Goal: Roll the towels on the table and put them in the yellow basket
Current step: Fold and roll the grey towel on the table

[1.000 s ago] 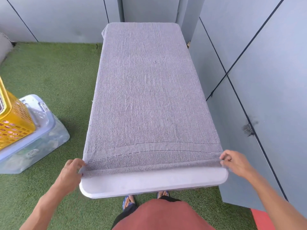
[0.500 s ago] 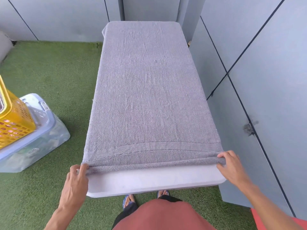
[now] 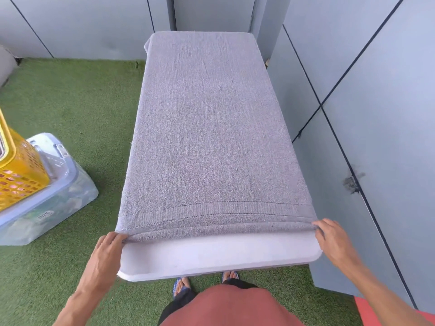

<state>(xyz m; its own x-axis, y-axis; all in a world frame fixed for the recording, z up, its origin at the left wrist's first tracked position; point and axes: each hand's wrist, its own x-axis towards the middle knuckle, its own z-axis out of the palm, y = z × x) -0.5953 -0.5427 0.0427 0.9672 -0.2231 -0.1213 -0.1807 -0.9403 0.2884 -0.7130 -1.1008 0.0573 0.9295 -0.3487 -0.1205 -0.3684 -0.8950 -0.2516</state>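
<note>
yellow basket (image 3: pixel 16 170) sits, seemingly, atop clear bin (image 3: pixel 54 196).

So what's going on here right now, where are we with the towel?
A person stands at the near end of the white table with a grey towel spread along its length. The left hand and right hand each have fingers on a near corner, where the towel's near edge is turned over into a first narrow roll. Most of the towel lies flat. The yellow basket sits on a clear lidded bin to the left.
</note>
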